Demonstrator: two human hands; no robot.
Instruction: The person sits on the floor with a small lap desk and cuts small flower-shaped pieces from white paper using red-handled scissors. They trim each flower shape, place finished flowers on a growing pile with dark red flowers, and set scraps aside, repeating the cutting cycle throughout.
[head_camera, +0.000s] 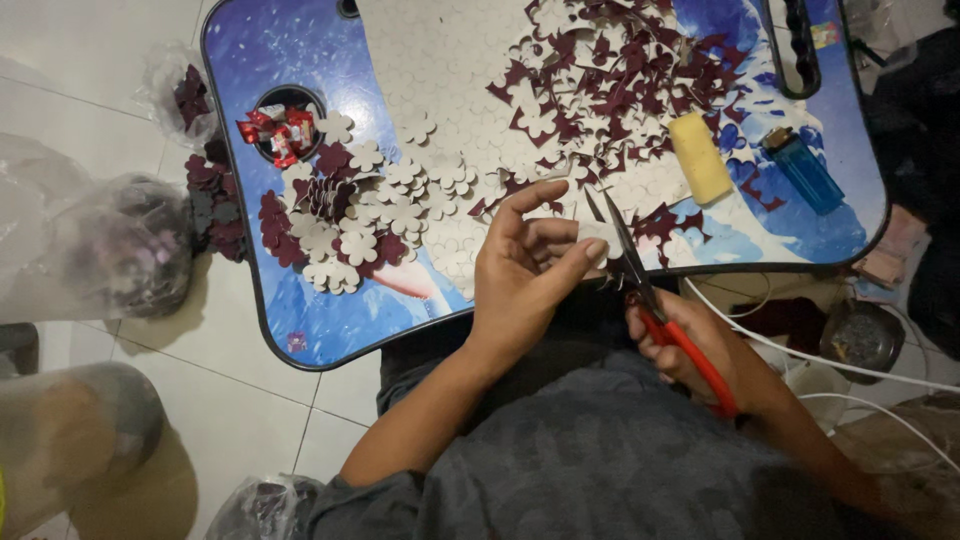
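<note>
The left hand (525, 270) pinches a small white paper piece (598, 232) between thumb and fingertips, its grip narrow, just over the near edge of the blue bench (290, 60); the right hand (690, 345) has its grip wrapped on red-handled scissors (640, 275), blades parted at the piece. White flower cut-outs (385, 205) and maroon scraps (620, 70) cover the bench; a yellow block (700, 157) lies near a blue lighter (805, 170).

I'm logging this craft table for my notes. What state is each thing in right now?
scissors: blades open, held in right hand
white piece: pinched in left hand
flower cutouts: piled loose
maroon scraps: scattered
lighter: lying flat
cup hole: holding red wrappers
</note>
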